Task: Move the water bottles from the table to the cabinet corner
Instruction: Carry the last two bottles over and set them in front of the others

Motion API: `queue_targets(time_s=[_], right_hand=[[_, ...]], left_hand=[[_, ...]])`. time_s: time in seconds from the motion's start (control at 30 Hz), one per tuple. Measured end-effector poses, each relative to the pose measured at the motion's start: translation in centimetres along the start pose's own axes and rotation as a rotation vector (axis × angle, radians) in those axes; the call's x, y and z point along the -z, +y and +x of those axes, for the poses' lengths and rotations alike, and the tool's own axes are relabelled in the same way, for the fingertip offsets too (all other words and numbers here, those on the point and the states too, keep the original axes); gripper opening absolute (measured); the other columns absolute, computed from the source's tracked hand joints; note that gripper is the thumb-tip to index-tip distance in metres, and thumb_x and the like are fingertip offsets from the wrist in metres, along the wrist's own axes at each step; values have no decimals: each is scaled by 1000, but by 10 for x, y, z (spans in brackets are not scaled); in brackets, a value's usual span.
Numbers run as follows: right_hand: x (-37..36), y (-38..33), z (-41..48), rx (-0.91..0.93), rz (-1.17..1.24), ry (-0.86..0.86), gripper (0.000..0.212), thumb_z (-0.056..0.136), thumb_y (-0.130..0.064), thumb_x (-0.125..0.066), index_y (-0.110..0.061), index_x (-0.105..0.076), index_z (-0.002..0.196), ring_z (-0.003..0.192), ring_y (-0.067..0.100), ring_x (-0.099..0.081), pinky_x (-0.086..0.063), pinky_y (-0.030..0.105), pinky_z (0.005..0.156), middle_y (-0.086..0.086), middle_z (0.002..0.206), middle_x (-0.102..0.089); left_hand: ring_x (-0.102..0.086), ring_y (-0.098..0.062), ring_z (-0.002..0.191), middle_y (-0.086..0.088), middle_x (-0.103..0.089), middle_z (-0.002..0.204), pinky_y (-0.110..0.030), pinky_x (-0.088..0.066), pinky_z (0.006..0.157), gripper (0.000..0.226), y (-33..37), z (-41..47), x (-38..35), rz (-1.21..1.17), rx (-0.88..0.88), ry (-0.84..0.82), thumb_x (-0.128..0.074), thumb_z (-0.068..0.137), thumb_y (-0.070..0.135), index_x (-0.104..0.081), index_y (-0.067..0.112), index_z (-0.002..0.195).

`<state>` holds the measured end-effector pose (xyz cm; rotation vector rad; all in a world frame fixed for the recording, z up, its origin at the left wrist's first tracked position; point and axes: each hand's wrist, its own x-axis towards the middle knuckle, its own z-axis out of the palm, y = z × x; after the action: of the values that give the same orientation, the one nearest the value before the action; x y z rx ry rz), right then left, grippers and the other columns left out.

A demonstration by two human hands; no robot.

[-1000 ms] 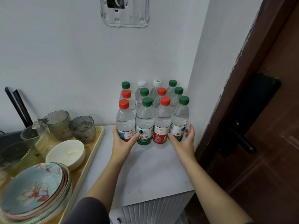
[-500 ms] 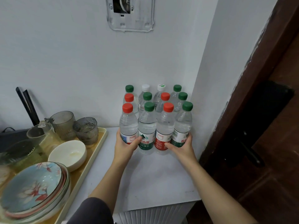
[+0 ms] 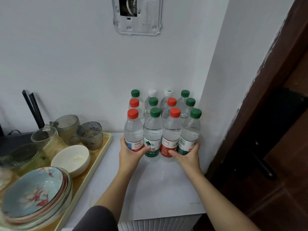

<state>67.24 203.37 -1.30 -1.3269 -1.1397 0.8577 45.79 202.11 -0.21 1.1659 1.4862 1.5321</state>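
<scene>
Several clear water bottles [image 3: 162, 124] with red, green and white caps stand packed in rows in the corner of the white cabinet top [image 3: 160, 189], against the two walls. My left hand [image 3: 131, 153] wraps the base of the front-left red-capped bottle [image 3: 133, 130]. My right hand [image 3: 187, 156] cups the base of the front-right green-capped bottle [image 3: 190, 132]. Between them stand a green-capped bottle [image 3: 153, 135] and a red-capped bottle [image 3: 170, 134]. The bottles in the back rows are mostly hidden behind the front row.
A beige tray [image 3: 100, 157] on the left holds stacked patterned plates [image 3: 35, 195], a white bowl [image 3: 70, 160] and several glass cups [image 3: 90, 135]. A dark wooden door [image 3: 275, 130] with a black handle stands at the right. A clear plastic mount [image 3: 137, 15] hangs on the wall above.
Both hands have closed in from beside the front row onto the outer front bottles and pressed the row back toward the corner. The view has tilted upward slightly.
</scene>
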Motion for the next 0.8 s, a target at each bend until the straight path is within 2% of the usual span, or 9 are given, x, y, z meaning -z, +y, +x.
queue_targets(time_s=[0.13, 0.23, 0.33, 0.43, 0.5, 0.53, 0.63, 0.73, 0.8], right_hand=[[0, -1, 1, -10, 12, -2, 104, 57, -6, -94, -19, -31, 139, 102, -16, -52, -41, -3, 71, -7, 124, -55], [0, -3, 0, -31, 12, -19, 105, 57, -7, -93, -24, -30, 139, 101, -21, -51, -42, -3, 72, -8, 127, -54], [4, -3, 1, -25, 21, -51, 107, 60, 1, -91, -31, -24, 138, 103, -24, -51, -44, 0, 76, -6, 134, -49], [11, -13, -4, -11, 25, -94, 117, 63, 1, -89, -27, -15, 150, 124, -4, -49, -47, 14, 95, -1, 150, -39], [17, -24, -7, 1, 31, -103, 122, 67, -6, -89, -28, -8, 155, 140, 11, -39, -40, 37, 112, 1, 158, -29], [20, -33, -8, 17, 22, -101, 122, 69, -12, -88, -30, -4, 156, 143, 13, -34, -35, 43, 116, -1, 161, -23], [28, -68, -6, 197, -138, -40, 108, 80, -29, -80, -31, -4, 156, 148, 11, -20, -24, 46, 121, -7, 162, -15], [30, -111, 7, 473, -501, -1, 84, 89, -45, -63, -22, -18, 156, 151, 23, -14, -17, 49, 121, 5, 162, -19], [25, -141, 19, 524, -792, -47, 78, 90, -63, -43, -27, -19, 156, 152, 29, -7, -12, 51, 121, 6, 164, -17]], left_hand=[[-63, 5, 98, 15, -61, 117, -8, -51, 67, 86, 0, 0, 0, 9, 7, -7, -92, 59, 23, -42, 35, 127], [-63, 7, 98, 14, -61, 118, -7, -51, 68, 88, 0, 0, 1, 9, 2, -17, -93, 58, 22, -41, 34, 128], [-62, -5, 108, 11, -58, 125, -7, -51, 68, 96, 3, 0, 4, 4, 7, -35, -92, 58, 24, -36, 32, 135], [-56, -11, 120, 8, -50, 138, -12, -51, 81, 107, 9, -2, 11, 16, -27, -86, -91, 61, 26, -25, 31, 146], [-47, -9, 130, 4, -42, 149, -28, -47, 100, 107, 19, -3, 17, 9, -51, -98, -86, 69, 31, -17, 31, 151], [-38, -6, 136, 2, -33, 155, -35, -39, 108, 103, 27, -3, 20, 37, -65, -73, -80, 75, 40, -13, 32, 153], [-13, -4, 143, 5, -10, 163, -37, -17, 116, 87, 64, 7, 28, 242, -220, 31, -55, 88, 60, -6, 31, 154], [-5, -19, 149, -2, -10, 163, -40, -10, 119, 74, 111, 28, 31, 536, -440, 0, -37, 94, 63, -15, 26, 154], [-5, -27, 149, -6, -13, 162, -48, -9, 119, 71, 139, 41, 24, 752, -499, -85, -33, 94, 63, -22, 25, 152]])
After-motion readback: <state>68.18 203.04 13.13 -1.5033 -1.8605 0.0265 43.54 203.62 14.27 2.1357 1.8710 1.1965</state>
